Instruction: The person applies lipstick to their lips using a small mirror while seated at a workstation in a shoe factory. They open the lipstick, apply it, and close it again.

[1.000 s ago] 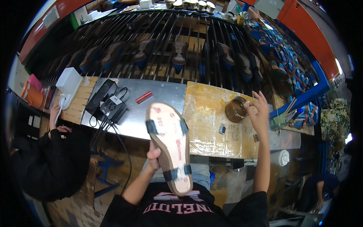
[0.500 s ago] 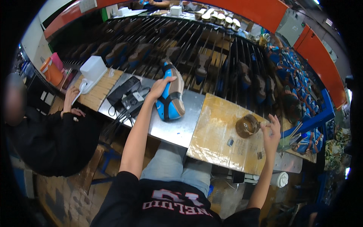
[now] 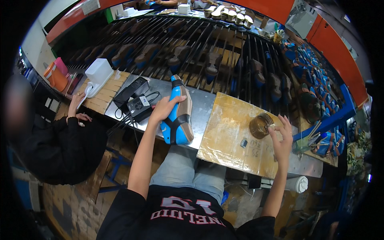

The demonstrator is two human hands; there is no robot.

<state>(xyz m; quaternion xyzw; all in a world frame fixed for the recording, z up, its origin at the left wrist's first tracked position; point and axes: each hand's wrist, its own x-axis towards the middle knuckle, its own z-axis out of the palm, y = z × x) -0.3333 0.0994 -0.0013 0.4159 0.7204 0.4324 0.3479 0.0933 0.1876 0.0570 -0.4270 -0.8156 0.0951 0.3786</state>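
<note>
My left hand point(image 3: 165, 109) is closed around a sandal on a blue shoe last point(image 3: 178, 127). Black straps cross the last, and its brown and beige sole faces right. The sandal is over the metal part of the bench, near my lap. To the right, a brown, see-through jar point(image 3: 261, 125) rests on the yellowish board point(image 3: 230, 128), with dark liquid inside. At the jar's right rim is my right hand point(image 3: 283, 138), thumb and fingers drawn together on a small pale thing I cannot make out.
Beyond the bench, shoes on blue lasts point(image 3: 213, 66) lie along a rack of metal rods. Black power boxes point(image 3: 139, 106) with cables and a white box point(image 3: 99, 72) are at left, near a seated person point(image 3: 60, 140). Blue strapped sandals point(image 3: 316, 80) crowd the right side.
The sandal has come nearer to me with my left hand, and its heel end has swung left. My right hand has shifted slightly toward the jar.
</note>
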